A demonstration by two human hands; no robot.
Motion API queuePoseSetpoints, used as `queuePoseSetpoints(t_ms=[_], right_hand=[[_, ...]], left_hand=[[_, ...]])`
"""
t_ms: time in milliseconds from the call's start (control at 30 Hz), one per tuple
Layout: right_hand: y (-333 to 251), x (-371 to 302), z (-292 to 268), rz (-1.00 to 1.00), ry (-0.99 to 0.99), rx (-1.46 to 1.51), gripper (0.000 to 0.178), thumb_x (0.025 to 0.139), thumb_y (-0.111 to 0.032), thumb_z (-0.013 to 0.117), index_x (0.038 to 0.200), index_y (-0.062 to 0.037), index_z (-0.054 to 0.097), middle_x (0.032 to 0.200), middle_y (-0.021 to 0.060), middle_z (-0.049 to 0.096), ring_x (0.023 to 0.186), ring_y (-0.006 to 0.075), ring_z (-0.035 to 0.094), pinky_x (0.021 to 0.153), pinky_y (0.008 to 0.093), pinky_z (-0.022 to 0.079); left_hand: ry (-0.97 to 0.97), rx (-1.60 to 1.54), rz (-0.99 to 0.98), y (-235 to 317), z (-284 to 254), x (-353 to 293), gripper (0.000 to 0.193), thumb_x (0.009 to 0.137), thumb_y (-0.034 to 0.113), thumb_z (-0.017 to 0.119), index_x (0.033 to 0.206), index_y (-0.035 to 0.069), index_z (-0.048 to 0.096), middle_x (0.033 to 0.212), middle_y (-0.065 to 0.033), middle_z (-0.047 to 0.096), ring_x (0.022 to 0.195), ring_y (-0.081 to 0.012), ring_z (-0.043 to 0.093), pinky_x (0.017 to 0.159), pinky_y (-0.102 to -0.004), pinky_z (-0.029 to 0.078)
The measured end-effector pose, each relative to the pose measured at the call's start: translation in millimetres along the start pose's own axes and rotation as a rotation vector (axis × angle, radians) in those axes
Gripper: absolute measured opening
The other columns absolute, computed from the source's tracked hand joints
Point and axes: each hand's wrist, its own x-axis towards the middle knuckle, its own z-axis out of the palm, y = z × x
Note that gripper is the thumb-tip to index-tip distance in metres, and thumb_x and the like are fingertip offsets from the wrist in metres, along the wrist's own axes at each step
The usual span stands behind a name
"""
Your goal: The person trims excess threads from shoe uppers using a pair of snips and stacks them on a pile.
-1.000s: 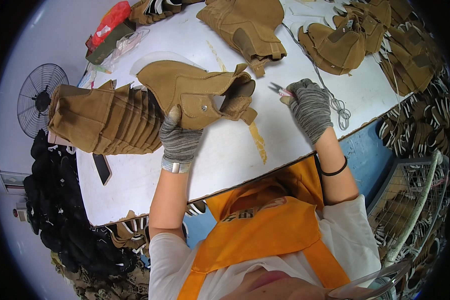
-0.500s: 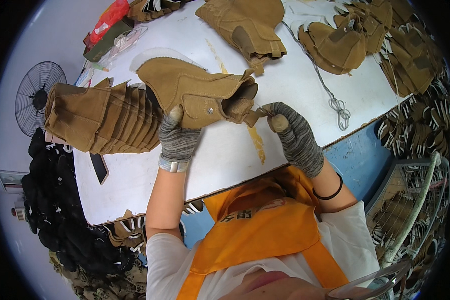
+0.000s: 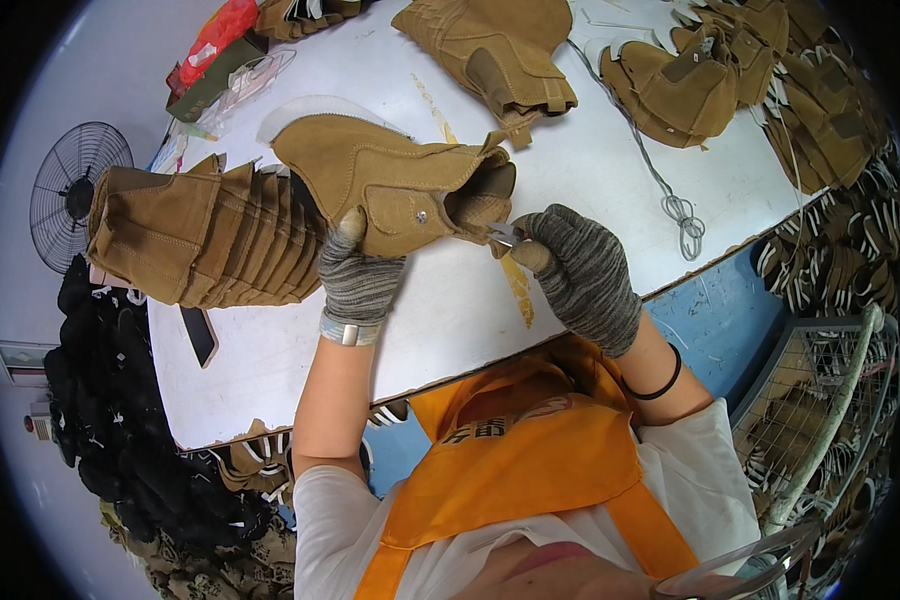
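Note:
A brown suede boot upper [image 3: 355, 165] lies on its side on the white table, its opening turned to the right. My left hand [image 3: 362, 285], in a grey fingerless-tip glove, closes on its lower edge, thumb on top. My gloved right hand [image 3: 582, 275] is closed on thread snips [image 3: 504, 234]. Their short silver blades show at the upper's open end, beside its pull tab; the rest is hidden in the glove. A row of overlapping brown uppers [image 3: 185, 235] leans against the left side of this upper.
More brown uppers [image 3: 490, 50] lie at the far middle and a pile [image 3: 670, 95] at the far right, near a looped grey cord [image 3: 682, 225]. A flat black object [image 3: 198, 337] lies at the table's left. A fan [image 3: 75, 195] stands left; a wire cart [image 3: 810, 400] is right.
My right hand has turned and shifted slightly, bringing the snips' silver blades into view at the upper's opening. The pull tab is no longer stretched toward that hand. My left hand keeps its hold.

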Motion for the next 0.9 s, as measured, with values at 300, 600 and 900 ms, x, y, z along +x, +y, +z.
queuePoseSetpoints(t_ms=[300, 600, 900], right_hand=[[5.4, -1.6, 4.0, 0.078, -0.03, 0.082, 0.026, 0.094, -0.027, 0.056, 0.095, -0.0016, 0.063, 0.078, 0.0118, 0.061, 0.067, 0.0257, 0.059, 0.064, 0.032, 0.049], [-0.6, -1.9, -3.3, 0.136, 0.046, 0.16, 0.028, 0.092, -0.028, 0.057, 0.096, -0.0011, 0.064, 0.081, 0.0132, 0.061, 0.071, 0.0299, 0.061, 0.065, 0.035, 0.05], [2.0, 2.7, -5.4, 0.051, -0.08, 0.04, 0.027, 0.09, -0.029, 0.06, 0.095, -0.0024, 0.064, 0.082, 0.0127, 0.062, 0.074, 0.0293, 0.062, 0.065, 0.0352, 0.049]], left_hand=[[0.002, -0.028, -0.005, -0.2, -1.8, 0.1, 0.056, 0.083, 0.022, 0.068, 0.133, 0.006, 0.046, 0.131, -0.0111, 0.054, 0.121, -0.0281, 0.051, 0.106, -0.0491, 0.039], [-0.006, -0.018, 0.019, 2.5, 2.5, 0.0, 0.058, 0.083, 0.022, 0.068, 0.133, 0.005, 0.046, 0.131, -0.011, 0.053, 0.122, -0.0282, 0.05, 0.106, -0.0486, 0.038], [-0.031, 0.038, 0.023, 1.4, 0.8, -1.8, 0.063, 0.081, 0.021, 0.069, 0.136, 0.005, 0.043, 0.135, -0.0106, 0.049, 0.126, -0.0288, 0.046, 0.108, -0.0492, 0.035]])
